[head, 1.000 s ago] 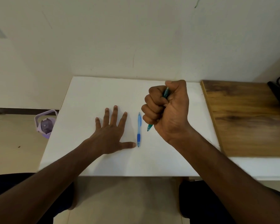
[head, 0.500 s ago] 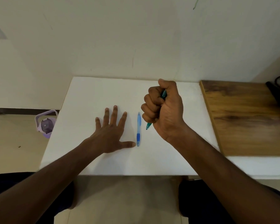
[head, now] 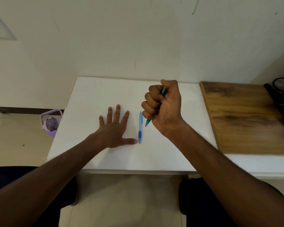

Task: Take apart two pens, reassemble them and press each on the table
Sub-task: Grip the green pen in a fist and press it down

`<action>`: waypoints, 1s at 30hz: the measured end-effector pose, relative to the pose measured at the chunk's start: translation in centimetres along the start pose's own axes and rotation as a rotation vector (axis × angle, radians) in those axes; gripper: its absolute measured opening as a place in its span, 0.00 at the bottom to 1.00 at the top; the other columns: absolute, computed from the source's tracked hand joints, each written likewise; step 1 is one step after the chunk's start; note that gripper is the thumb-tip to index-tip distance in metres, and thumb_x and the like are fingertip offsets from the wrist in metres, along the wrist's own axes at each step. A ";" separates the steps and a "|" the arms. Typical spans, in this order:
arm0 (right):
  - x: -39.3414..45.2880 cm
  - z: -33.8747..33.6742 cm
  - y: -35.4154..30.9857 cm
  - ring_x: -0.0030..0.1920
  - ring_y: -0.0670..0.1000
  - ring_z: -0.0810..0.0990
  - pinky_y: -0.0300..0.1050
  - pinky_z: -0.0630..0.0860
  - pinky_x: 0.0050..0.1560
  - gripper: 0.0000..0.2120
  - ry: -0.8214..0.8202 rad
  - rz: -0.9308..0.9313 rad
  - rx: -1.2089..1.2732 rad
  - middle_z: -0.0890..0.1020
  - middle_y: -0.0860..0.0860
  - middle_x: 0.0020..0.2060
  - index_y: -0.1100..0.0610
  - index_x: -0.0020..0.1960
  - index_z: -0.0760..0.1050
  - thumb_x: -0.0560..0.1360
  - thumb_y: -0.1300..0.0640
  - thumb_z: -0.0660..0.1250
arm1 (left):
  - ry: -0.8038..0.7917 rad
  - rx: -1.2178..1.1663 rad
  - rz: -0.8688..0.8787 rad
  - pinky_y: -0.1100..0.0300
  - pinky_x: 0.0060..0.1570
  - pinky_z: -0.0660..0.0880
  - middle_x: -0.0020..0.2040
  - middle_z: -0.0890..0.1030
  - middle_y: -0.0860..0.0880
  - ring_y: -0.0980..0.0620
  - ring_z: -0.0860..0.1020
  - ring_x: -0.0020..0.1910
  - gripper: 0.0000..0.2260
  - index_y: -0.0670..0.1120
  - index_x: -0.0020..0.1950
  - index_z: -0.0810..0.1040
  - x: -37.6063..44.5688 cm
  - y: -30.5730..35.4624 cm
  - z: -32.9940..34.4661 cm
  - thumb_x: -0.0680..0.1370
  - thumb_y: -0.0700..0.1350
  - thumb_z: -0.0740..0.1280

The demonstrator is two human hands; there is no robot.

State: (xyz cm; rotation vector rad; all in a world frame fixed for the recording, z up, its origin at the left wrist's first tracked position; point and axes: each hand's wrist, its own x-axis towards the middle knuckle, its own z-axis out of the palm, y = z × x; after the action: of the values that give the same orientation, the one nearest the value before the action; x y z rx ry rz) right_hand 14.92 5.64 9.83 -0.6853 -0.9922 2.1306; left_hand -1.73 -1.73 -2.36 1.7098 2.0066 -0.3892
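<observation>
Not much has changed from half a second back: the right hand point(head: 164, 107) is still balled into a fist around the teal pen point(head: 148, 122), and it sits in about the same spot over the white table point(head: 95, 95), maybe a hair lower. A full second ago the fist was a bit more upright with the thumb further over the top. The left hand point(head: 116, 130) hasn't budged at all, flat on the table, fingers spread, palm down, holding nothing, thumb tip still pointing at the grip end of the blue pen point(head: 140, 126).

The teal pen is held tilted, tip down and to the left. Only the pointed teal tip pokes out below the pinky side of the fist, plus a sliver of darker teal barrel showing between the curled fingers and the thumb up top. The tip looks right at the table surface, but I can't tell for sure if it's touching.

The blue pen lies loose on the table between the two hands, running roughly away from the person. It has a translucent light blue barrel with a darker blue grip at the near end, and looks fully assembled. The teal tip sits just to its right.

A wooden board point(head: 246, 118) rests on the right side of the table, and a purple bottle point(head: 50, 122) sits on the floor to the left.
</observation>
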 end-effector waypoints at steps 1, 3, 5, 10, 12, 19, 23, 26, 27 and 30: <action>0.0 0.0 0.0 0.26 0.48 0.50 0.39 0.49 0.29 0.24 0.000 0.012 -0.002 0.53 0.49 0.25 0.53 0.30 0.52 0.84 0.48 0.45 | 0.001 0.000 0.000 0.29 0.79 0.44 0.81 0.23 0.42 0.33 0.29 0.81 0.60 0.51 0.84 0.28 0.1 0.0 0.0 0.71 0.79 0.63; 0.1 -0.1 0.1 0.26 0.48 0.49 0.39 0.49 0.29 0.24 -0.002 0.022 -0.014 0.53 0.49 0.25 0.53 0.30 0.52 0.84 0.49 0.45 | 0.002 0.000 -0.003 0.28 0.79 0.43 0.81 0.23 0.42 0.33 0.28 0.81 0.60 0.51 0.83 0.28 0.2 0.0 0.1 0.71 0.79 0.63; 0.2 0.0 0.1 0.25 0.48 0.50 0.40 0.49 0.28 0.26 0.001 0.014 -0.006 0.53 0.50 0.25 0.53 0.30 0.52 0.85 0.45 0.46 | 0.004 0.004 -0.003 0.29 0.79 0.43 0.81 0.22 0.42 0.33 0.28 0.81 0.61 0.51 0.83 0.28 0.3 0.0 0.3 0.71 0.79 0.63; 0.4 -0.1 0.1 0.24 0.46 0.52 0.37 0.53 0.28 0.27 0.049 0.006 0.002 0.56 0.48 0.23 0.52 0.29 0.53 0.86 0.48 0.46 | 0.020 0.008 0.003 0.29 0.78 0.44 0.81 0.23 0.42 0.32 0.29 0.82 0.60 0.51 0.84 0.28 0.5 -0.1 0.5 0.71 0.79 0.63; 0.4 -0.1 0.0 0.24 0.47 0.52 0.38 0.52 0.28 0.27 0.041 0.001 0.021 0.55 0.49 0.24 0.52 0.29 0.54 0.86 0.45 0.46 | 0.023 0.007 0.005 0.29 0.78 0.44 0.81 0.23 0.42 0.32 0.30 0.82 0.60 0.51 0.84 0.28 0.5 -0.2 0.5 0.71 0.79 0.63; 0.1 -0.2 0.0 0.23 0.45 0.54 0.36 0.54 0.27 0.25 -0.035 -0.020 0.026 0.60 0.45 0.21 0.50 0.25 0.60 0.80 0.45 0.48 | 0.021 0.004 0.007 0.29 0.78 0.44 0.81 0.23 0.42 0.32 0.29 0.82 0.60 0.51 0.83 0.28 0.5 -0.2 0.6 0.71 0.79 0.63; 0.1 -0.2 -0.1 0.23 0.46 0.53 0.36 0.53 0.27 0.29 0.008 -0.017 0.039 0.56 0.48 0.22 0.52 0.27 0.56 0.85 0.44 0.46 | 0.022 -0.001 0.008 0.28 0.78 0.44 0.81 0.23 0.42 0.32 0.29 0.81 0.60 0.51 0.83 0.28 0.6 -0.2 0.6 0.71 0.79 0.63; 0.1 -0.2 -0.2 0.21 0.44 0.56 0.33 0.57 0.25 0.31 0.018 -0.013 0.045 0.60 0.45 0.20 0.50 0.24 0.60 0.85 0.48 0.45 | 0.026 0.005 0.007 0.28 0.78 0.44 0.81 0.23 0.42 0.32 0.30 0.82 0.60 0.51 0.84 0.28 0.6 -0.2 0.7 0.71 0.79 0.63; 0.1 -0.2 -0.2 0.22 0.44 0.55 0.34 0.56 0.26 0.30 0.015 -0.017 0.054 0.59 0.46 0.21 0.51 0.25 0.58 0.85 0.46 0.45 | 0.028 0.007 0.006 0.28 0.78 0.44 0.81 0.23 0.42 0.32 0.30 0.82 0.60 0.51 0.83 0.28 0.6 -0.2 0.7 0.71 0.79 0.63; 0.1 -0.2 -0.2 0.23 0.46 0.53 0.36 0.54 0.27 0.27 -0.003 -0.022 0.060 0.57 0.47 0.22 0.52 0.27 0.56 0.82 0.41 0.48 | 0.029 0.006 0.009 0.28 0.78 0.44 0.81 0.23 0.42 0.32 0.30 0.82 0.61 0.51 0.83 0.28 0.7 -0.3 0.8 0.71 0.79 0.63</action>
State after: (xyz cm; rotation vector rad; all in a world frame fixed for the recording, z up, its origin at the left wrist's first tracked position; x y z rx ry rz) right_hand 15.09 5.89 9.85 -0.6392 -0.9297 2.1346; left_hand -1.97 -1.60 -3.39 1.7369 2.0195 -0.3691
